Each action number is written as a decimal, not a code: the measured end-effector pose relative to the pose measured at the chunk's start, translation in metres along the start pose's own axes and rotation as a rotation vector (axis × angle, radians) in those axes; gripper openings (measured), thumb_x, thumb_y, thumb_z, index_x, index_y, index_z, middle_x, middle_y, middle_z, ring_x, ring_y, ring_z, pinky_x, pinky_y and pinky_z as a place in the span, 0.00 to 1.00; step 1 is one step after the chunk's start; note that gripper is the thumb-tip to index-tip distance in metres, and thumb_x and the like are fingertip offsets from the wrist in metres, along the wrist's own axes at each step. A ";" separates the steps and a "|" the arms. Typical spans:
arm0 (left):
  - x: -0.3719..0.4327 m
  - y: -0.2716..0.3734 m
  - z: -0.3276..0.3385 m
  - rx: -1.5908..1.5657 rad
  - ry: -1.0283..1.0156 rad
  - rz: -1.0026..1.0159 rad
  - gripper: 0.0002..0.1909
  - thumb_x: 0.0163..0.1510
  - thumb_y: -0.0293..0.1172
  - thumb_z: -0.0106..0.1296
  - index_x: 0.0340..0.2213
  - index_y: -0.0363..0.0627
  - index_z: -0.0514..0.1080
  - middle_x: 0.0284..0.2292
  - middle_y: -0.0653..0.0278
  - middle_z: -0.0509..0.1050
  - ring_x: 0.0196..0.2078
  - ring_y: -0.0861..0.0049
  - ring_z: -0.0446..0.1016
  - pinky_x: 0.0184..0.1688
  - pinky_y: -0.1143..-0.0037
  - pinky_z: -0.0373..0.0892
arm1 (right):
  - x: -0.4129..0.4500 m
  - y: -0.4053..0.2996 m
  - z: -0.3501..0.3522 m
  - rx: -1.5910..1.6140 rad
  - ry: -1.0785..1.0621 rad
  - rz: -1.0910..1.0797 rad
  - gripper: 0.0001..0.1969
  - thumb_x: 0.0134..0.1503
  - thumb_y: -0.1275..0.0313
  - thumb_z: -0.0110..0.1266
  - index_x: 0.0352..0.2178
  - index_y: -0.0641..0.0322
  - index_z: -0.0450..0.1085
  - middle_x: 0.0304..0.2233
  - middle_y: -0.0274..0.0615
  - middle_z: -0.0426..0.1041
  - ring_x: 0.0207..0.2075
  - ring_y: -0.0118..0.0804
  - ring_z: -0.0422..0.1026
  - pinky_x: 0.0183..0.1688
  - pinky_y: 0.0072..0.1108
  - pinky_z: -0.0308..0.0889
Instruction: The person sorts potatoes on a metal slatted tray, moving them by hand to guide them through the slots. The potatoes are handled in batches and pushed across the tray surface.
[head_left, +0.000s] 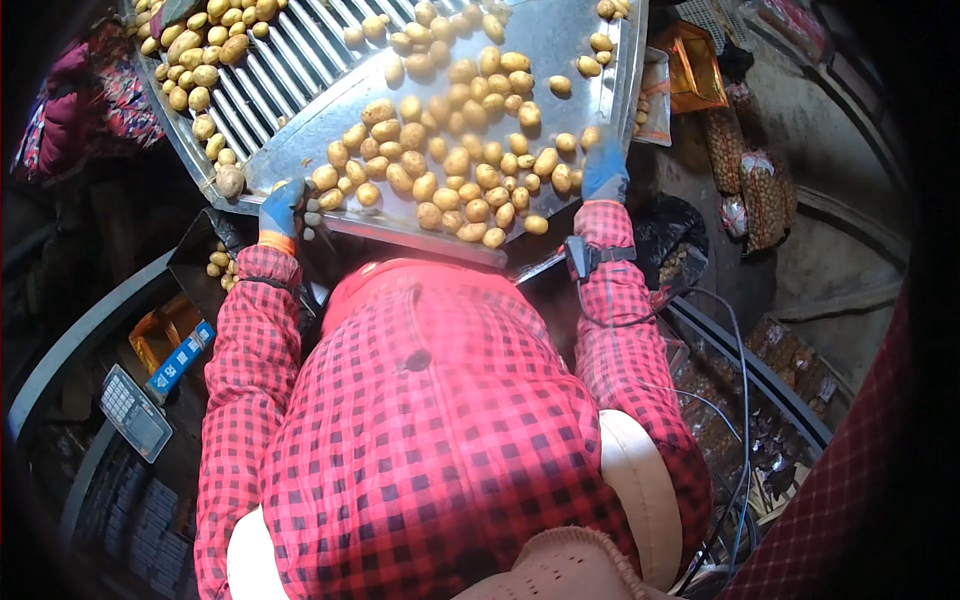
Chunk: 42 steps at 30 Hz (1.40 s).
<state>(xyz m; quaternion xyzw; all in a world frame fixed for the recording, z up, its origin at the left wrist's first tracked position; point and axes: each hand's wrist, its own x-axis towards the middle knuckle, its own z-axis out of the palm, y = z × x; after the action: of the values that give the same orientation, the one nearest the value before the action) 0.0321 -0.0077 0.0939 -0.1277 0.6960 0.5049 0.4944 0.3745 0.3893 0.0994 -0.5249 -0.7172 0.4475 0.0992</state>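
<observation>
Many yellow potatoes (457, 160) lie loose on a metal sorting table (322, 124) in front of me. My left hand (282, 208), in a blue and grey glove with an orange cuff, is at the table's near left edge beside the closest potatoes; whether it grips one is hidden. My right hand (604, 169), in a blue glove, is at the right edge, blurred, touching or just beside potatoes; its fingers are not clear. A larger, duller potato (229, 181) sits at the left corner of the table.
Metal roller bars (289, 67) with more potatoes run along the upper left. A digital scale (136, 414) stands at lower left. Black bags (675, 232) hang below the table's edge, and filled net sacks (763, 199) lie at right. A cable (739, 337) runs from my right wrist.
</observation>
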 end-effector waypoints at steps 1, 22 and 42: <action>-0.003 0.002 0.001 -0.013 -0.013 -0.003 0.21 0.57 0.54 0.50 0.40 0.50 0.71 0.25 0.68 0.71 0.19 0.78 0.68 0.16 0.75 0.60 | -0.003 0.009 -0.006 -0.151 0.107 -0.058 0.22 0.58 0.58 0.50 0.50 0.57 0.69 0.48 0.54 0.71 0.52 0.52 0.69 0.58 0.34 0.62; 0.004 0.001 -0.002 -0.025 -0.037 -0.004 0.20 0.57 0.52 0.51 0.39 0.50 0.73 0.25 0.66 0.72 0.18 0.75 0.70 0.15 0.74 0.62 | -0.107 -0.008 0.134 -0.689 -0.302 -1.032 0.26 0.56 0.54 0.50 0.55 0.47 0.66 0.59 0.37 0.63 0.61 0.43 0.60 0.62 0.43 0.52; -0.006 0.009 0.007 -0.020 -0.027 0.005 0.16 0.57 0.52 0.51 0.30 0.54 0.67 0.24 0.66 0.71 0.18 0.75 0.68 0.15 0.73 0.60 | 0.019 -0.017 0.052 -0.660 0.005 0.047 0.20 0.57 0.57 0.52 0.47 0.53 0.72 0.45 0.52 0.76 0.49 0.56 0.74 0.49 0.39 0.68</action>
<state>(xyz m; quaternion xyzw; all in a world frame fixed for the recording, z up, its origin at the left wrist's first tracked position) 0.0329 0.0008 0.1045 -0.1238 0.6844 0.5149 0.5012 0.3236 0.3765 0.0759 -0.5462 -0.8110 0.1917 -0.0846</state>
